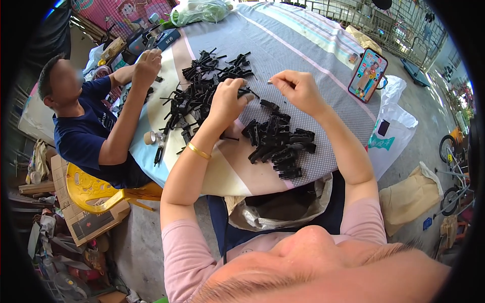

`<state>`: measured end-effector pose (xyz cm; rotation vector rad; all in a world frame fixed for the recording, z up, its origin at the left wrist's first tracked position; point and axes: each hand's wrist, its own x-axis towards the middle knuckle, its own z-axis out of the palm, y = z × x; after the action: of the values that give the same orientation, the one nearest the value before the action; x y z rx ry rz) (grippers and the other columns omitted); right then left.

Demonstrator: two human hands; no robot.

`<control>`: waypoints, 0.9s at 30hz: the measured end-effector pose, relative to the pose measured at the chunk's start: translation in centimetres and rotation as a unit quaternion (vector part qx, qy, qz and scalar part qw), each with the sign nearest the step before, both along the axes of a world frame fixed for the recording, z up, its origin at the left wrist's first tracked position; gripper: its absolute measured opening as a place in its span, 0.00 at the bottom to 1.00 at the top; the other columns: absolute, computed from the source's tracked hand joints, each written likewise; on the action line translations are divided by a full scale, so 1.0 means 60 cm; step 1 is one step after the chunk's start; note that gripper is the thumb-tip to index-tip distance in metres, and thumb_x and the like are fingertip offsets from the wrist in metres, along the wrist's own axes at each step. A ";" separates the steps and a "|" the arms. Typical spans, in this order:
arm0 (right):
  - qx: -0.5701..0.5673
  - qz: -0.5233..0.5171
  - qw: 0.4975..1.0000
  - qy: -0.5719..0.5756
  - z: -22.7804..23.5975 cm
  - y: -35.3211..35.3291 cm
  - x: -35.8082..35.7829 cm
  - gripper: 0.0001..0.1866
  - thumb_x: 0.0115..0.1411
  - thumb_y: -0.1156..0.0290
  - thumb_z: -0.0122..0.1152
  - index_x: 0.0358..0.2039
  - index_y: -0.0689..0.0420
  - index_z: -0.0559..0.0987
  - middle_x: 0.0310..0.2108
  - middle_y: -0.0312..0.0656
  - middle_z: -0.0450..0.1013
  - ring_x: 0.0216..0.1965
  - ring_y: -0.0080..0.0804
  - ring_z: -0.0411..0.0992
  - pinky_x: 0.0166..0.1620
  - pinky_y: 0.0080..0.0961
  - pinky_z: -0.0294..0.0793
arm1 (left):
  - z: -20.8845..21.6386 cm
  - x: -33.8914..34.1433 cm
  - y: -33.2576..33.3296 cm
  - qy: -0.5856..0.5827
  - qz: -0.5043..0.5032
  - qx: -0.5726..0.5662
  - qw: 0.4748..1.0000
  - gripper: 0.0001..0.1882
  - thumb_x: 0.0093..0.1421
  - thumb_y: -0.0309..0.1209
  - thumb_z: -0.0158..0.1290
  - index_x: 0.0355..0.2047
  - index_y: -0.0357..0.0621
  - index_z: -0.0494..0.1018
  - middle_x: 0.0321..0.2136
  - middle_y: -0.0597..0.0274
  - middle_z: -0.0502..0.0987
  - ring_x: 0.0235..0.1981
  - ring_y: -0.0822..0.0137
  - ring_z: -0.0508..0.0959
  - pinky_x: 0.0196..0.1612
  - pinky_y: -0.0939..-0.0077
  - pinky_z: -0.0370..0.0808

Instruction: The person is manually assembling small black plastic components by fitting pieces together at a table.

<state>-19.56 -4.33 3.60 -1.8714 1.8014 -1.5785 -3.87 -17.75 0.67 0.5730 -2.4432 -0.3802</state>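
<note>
Over the edge of a heap of thin black plastic pieces (202,76), my left hand (228,101) is closed. A thin black piece (252,92) sticks out from its fingertips. My right hand (299,92) hovers a little to the right, thumb and forefinger pinched together. A small pale bit shows at that pinch, too small to name. Between my forearms lies a second pile of chunkier black clip-like parts (280,139), untouched by either hand. A gold bangle (199,151) circles my left wrist.
A co-worker (91,121) sits at the left of the cloth-covered table (298,55), hands raised. A phone (368,76) stands upright at the right edge beside a white plastic bag (394,126). A tape roll (149,137) lies left; an open sack (283,212) rests at my lap.
</note>
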 end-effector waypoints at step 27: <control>0.025 0.174 0.978 0.113 0.004 0.014 0.014 0.08 0.44 0.77 0.57 0.29 0.57 0.77 0.21 0.41 0.70 0.21 0.31 0.70 0.27 0.23 0.69 | 0.035 0.007 0.008 0.042 -0.116 0.266 0.956 0.12 0.45 0.27 0.55 0.31 0.33 0.72 0.40 0.53 0.72 0.41 0.65 0.72 0.46 0.74 0.67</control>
<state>-18.74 -3.47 3.86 -2.2671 1.4598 -1.2312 -3.43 -17.27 2.74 0.4694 -2.3239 -1.1573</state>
